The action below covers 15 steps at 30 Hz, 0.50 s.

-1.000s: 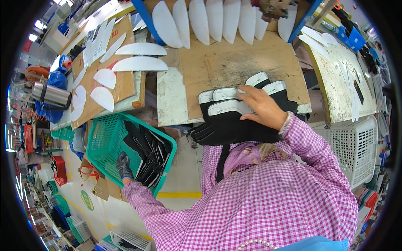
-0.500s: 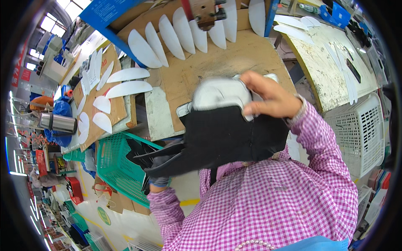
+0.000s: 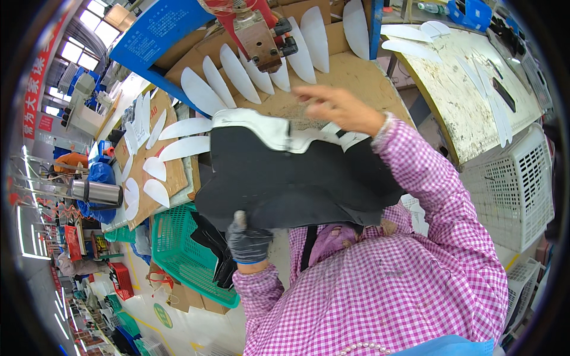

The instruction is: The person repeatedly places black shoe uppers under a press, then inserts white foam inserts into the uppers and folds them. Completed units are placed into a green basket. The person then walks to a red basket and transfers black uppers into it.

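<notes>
The left hand [image 3: 246,240] (in a dark glove) grips the black stack [image 3: 291,178], lifted above the green basket [image 3: 178,255]. More pieces wait inside. The right hand [image 3: 335,107] rests on top, fingers spread.

Left hand [image 3: 248,240] is in a dark glove, thumb sticking up, fingers pinched shut. Right hand [image 3: 335,107] is bare, reaching forward with fingers curled, pink checked sleeves on both arms.
</notes>
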Each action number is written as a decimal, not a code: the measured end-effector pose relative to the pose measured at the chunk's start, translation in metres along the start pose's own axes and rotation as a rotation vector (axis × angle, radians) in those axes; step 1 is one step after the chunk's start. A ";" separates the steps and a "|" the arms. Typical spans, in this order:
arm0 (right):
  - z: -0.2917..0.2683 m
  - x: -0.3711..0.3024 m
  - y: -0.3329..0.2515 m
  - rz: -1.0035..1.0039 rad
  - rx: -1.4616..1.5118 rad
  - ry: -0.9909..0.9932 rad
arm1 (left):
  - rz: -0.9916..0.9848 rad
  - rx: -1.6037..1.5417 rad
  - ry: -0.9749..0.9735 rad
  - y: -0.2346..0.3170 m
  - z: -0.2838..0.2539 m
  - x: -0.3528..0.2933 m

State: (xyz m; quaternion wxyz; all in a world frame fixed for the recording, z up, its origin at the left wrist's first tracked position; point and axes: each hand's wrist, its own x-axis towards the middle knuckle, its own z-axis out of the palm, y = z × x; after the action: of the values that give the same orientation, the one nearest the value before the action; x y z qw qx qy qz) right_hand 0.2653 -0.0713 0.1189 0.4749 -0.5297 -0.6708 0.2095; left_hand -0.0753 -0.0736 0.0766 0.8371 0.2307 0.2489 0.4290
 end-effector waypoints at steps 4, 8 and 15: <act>-0.038 -0.042 0.020 0.491 0.326 -0.055 | 0.154 -0.122 -0.078 0.017 -0.016 0.023; -0.024 -0.087 0.026 0.718 1.102 -0.069 | 0.230 -0.055 -0.056 0.008 -0.042 0.060; -0.046 -0.089 0.015 0.695 0.867 0.249 | 0.381 0.647 0.147 0.006 -0.030 0.098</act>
State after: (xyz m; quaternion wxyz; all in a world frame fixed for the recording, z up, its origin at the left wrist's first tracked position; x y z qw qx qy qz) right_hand 0.3108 -0.1569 0.0918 0.6276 -0.4967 -0.2487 0.5454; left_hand -0.0479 0.0164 0.0358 0.6063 0.4936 0.3837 0.4915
